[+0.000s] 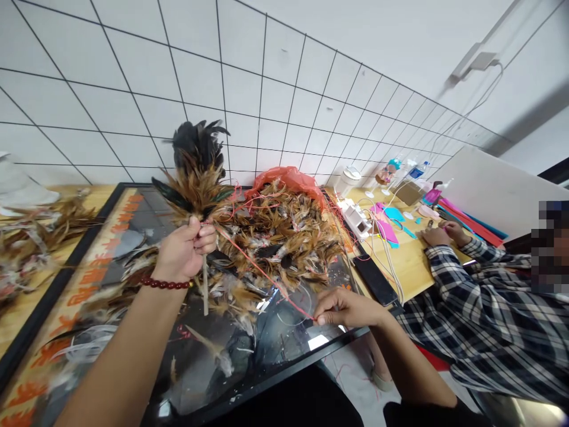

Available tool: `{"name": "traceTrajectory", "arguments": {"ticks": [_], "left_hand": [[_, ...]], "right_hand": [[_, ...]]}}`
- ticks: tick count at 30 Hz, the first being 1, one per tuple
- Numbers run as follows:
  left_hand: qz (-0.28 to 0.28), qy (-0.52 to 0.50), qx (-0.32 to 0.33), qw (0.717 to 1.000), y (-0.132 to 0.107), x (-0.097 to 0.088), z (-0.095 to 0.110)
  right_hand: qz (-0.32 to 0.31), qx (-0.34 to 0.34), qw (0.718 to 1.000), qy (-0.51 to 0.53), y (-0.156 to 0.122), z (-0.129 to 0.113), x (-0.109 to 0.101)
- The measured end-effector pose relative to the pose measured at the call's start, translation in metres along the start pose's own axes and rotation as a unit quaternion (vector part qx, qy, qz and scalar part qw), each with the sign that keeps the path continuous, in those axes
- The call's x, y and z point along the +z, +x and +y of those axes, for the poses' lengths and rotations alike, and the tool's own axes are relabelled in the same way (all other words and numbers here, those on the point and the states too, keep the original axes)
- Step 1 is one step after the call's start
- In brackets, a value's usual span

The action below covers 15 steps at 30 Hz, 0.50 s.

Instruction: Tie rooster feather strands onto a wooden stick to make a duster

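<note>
My left hand (189, 246) is closed round the stick of a feather duster (198, 178), held upright. Its feathers are black at the top and brown below, and the bare stick end (205, 290) shows under my fingers. From the base of the feathers a red string (262, 273) runs taut down to the right. My right hand (340, 308) pinches the string near the table's front edge. A large heap of loose brown feathers (284, 237) lies behind and right of my left hand.
A red plastic bag (288, 178) lies behind the heap. More feathers (48, 237) lie at far left. To the right are a black phone (376, 279), a white power strip (355, 218), cables and coloured sheets. A co-worker in a plaid shirt (480, 308) sits at the right.
</note>
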<state>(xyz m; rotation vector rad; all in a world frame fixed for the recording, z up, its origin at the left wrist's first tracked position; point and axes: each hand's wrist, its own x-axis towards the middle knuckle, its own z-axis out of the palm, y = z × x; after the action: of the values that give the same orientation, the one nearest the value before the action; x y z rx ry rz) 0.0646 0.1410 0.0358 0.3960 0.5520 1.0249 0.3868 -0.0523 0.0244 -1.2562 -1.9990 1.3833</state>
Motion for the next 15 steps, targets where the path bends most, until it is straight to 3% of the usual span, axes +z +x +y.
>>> {"name": "traceTrajectory", "arguments": {"ticks": [2, 4, 5, 7, 9, 12, 15], "left_hand": [[-0.026, 0.002, -0.010, 1.000, -0.003, 0.006, -0.007], [-0.051, -0.002, -0.025, 0.998, -0.007, 0.011, -0.012], [-0.061, -0.007, -0.030, 0.998, -0.009, 0.014, -0.014], [-0.074, -0.015, -0.040, 0.996, -0.012, 0.017, -0.017], [-0.083, -0.020, -0.050, 0.995, -0.014, 0.019, -0.020], [-0.088, -0.025, -0.062, 0.994, -0.014, 0.019, -0.025], [-0.084, -0.039, -0.077, 0.993, -0.013, 0.022, -0.032]], "right_hand": [[0.061, -0.074, 0.990, -0.103, 0.021, -0.009, -0.010], [0.211, -0.110, 0.946, -0.218, 0.048, -0.012, -0.021], [0.250, -0.116, 0.921, -0.277, 0.062, -0.011, -0.026], [0.244, -0.109, 0.888, -0.374, 0.090, -0.005, -0.033], [0.197, -0.082, 0.876, -0.433, 0.110, 0.003, -0.040], [0.162, -0.059, 0.879, -0.446, 0.121, 0.007, -0.051], [0.195, -0.113, 0.902, -0.369, 0.114, -0.007, -0.060]]}}
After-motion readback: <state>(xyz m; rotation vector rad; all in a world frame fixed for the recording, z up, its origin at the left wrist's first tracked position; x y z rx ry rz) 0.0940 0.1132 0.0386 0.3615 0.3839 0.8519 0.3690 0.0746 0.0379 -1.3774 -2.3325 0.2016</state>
